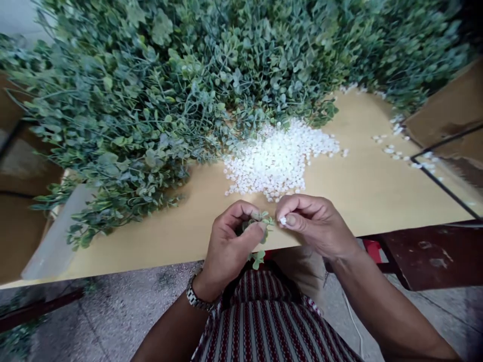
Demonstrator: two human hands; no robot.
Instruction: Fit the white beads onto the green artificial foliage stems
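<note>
Head view gives me both hands close together just off the near edge of the tabletop (358,201). My left hand (230,241) has its grip curled tight round a small green sprig (260,234), with leaves poking out above the thumb and below the palm. My right hand (315,223) pinches one white bead (283,220) between thumb and forefinger, held right against the sprig's top end. I judge this to be the fitting of a bead onto a stem, mid-step, with the bead not visibly seated. As for progress, a big pile of white beads (279,158) lies on the tabletop just beyond my hands, and a huge heap of green foliage (169,90) covers the far side. I cannot tell which sprigs there are finished, so plenty seems left.
</note>
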